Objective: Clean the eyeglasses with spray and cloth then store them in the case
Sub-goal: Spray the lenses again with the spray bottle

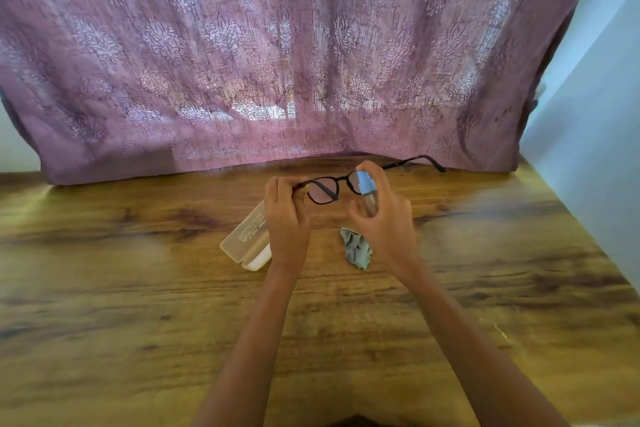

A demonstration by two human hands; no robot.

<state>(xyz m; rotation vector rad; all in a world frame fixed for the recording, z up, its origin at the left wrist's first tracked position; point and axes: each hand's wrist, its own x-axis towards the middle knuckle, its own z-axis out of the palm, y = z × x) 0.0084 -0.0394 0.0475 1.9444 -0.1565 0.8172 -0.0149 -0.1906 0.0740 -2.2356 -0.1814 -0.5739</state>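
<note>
Behind the wooden desk point(138, 288) hangs a purple curtain point(242, 45). My left hand point(286, 215) grips the glasses point(329, 189) above it; my right hand point(384, 215) is wrapped around the spray point(366, 189). Below lie the open case point(246, 239) and crumpled cloth point(356, 250).

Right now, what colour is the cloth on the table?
Pale grey-green cloth, clearest in the head view.

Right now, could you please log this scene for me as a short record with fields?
left hand: holds eyeglasses at one hinge
right hand: holds spray bottle, blue top beside a lens
cloth: crumpled on table, untouched
case: open on table, partly hidden by left hand
backdrop: purple curtain
</note>
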